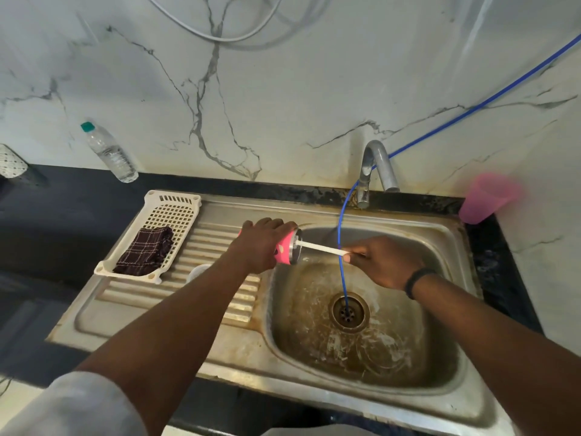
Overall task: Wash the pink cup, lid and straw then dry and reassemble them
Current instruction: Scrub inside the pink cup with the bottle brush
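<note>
My left hand (pixel 262 243) grips the pink cup (pixel 286 249), held on its side over the left edge of the sink basin (pixel 408 357), its mouth toward the right. A white straw (pixel 320 247) sticks out of the cup's mouth. My right hand (pixel 382 261) pinches the straw's outer end. A pale round item that may be the lid (pixel 196 272) lies on the drainboard, partly hidden by my left forearm.
A white perforated tray (pixel 179 212) holding a dark checked cloth (pixel 146 251) sits on the drainboard. The tap (pixel 375 166) stands behind the basin, with a blue tube (pixel 341 240) running down into the drain (pixel 348 312). A pink tumbler (pixel 485 196) stands at right, a water bottle (pixel 110 152) at back left.
</note>
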